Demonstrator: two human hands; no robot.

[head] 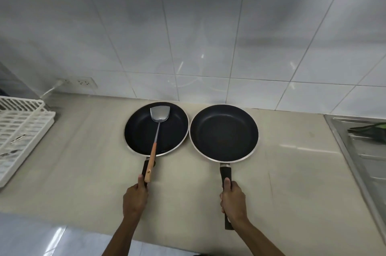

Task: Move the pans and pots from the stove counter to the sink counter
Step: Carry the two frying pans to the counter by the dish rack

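Note:
Two black non-stick frying pans sit side by side on the beige counter [83, 161], their rims almost touching. The left pan [142, 132] holds a metal spatula [158, 117] whose wooden handle sticks out over the near rim. My left hand [133, 199] grips the left pan's black handle. The right pan [224, 133] lies bare inside. Its black handle is wrapped by my right hand [232, 201], and the handle's end pokes out below the hand.
A white plastic dish rack [18, 130] stands at the left edge of the counter. The steel sink drainboard [361, 151] lies at the right with a dark green item on it. A tiled wall with a double socket [81, 83] backs the counter.

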